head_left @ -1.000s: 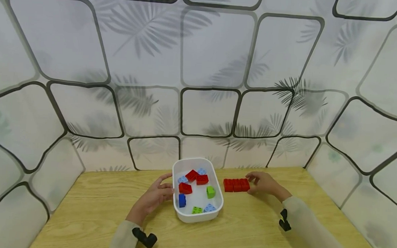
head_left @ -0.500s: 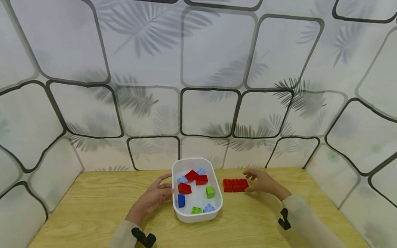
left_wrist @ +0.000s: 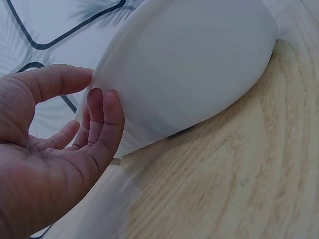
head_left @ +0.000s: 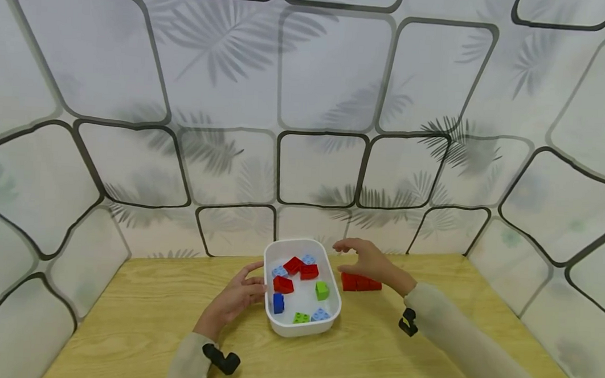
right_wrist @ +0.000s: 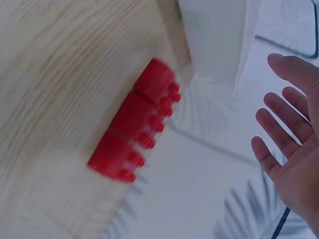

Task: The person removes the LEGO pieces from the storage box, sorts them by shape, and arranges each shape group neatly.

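A white plastic box (head_left: 336, 313) sits on the table with red, green, light blue and dark blue toy bricks in it. Fingertips of my left hand (head_left: 239, 295) touch its left outer wall near the rim; the fingers are relaxed and bent. To the box's right lies a row of red toy bricks (right_wrist: 130, 122), set end to end with studs along one side. Over this row my right hand (head_left: 372, 265) hovers with fingers spread and holds nothing; in the head view it covers part of the row. In the right wrist view the hand (right_wrist: 294, 134) is apart from the bricks.
The wooden table (head_left: 376, 353) ends at the back against a patterned wall covering (head_left: 324, 173), which also closes in both sides. Inside the box are red bricks (head_left: 283, 285), a green brick (head_left: 321, 291) and a dark blue brick (head_left: 278, 303).
My right hand has lifted from the right end of the red brick row and moved left over it, towards the box. The left hand and the box have stayed put.
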A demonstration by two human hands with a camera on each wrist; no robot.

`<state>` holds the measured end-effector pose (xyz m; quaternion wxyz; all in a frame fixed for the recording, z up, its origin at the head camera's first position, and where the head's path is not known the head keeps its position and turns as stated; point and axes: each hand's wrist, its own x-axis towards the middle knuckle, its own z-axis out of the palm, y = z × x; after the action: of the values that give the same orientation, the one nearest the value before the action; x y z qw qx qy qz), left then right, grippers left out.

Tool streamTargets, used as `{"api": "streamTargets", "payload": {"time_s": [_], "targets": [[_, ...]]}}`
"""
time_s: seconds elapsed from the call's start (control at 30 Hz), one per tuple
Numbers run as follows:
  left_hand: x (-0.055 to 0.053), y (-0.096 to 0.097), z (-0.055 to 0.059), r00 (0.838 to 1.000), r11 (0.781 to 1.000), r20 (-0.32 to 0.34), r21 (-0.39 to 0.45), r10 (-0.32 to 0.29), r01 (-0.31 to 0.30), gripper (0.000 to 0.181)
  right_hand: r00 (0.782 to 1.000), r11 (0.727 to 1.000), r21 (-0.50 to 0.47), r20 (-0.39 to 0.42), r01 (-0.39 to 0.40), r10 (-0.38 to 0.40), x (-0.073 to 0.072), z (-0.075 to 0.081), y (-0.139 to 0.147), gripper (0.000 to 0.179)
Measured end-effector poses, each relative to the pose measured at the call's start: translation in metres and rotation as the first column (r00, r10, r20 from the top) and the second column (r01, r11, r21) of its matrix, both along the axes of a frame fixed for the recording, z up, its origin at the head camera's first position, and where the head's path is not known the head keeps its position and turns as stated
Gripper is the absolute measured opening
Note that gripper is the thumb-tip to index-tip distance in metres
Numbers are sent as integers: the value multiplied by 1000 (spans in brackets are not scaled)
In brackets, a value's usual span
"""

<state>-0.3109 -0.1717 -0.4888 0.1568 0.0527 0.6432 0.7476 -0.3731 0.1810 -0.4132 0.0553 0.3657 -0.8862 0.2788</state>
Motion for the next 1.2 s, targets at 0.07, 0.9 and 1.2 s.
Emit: {"api": "streamTargets", "payload": {"time_s": [0.07, 0.9, 1.2], "targets": [[0, 0, 0, 1000, 1000, 1, -3, 4, -4, 73, 999, 999, 34, -14, -35, 35, 3, 4, -13, 45], [-2, -2, -6, 999, 997, -28, 59, -44, 46, 74, 944, 819, 542, -131, -187, 302, 34, 0, -111, 48], [-1, -2, -4, 996, 994, -47, 75, -78, 82, 75, 953, 776, 611, -113, -157, 282, 29, -4, -126, 50]]}}
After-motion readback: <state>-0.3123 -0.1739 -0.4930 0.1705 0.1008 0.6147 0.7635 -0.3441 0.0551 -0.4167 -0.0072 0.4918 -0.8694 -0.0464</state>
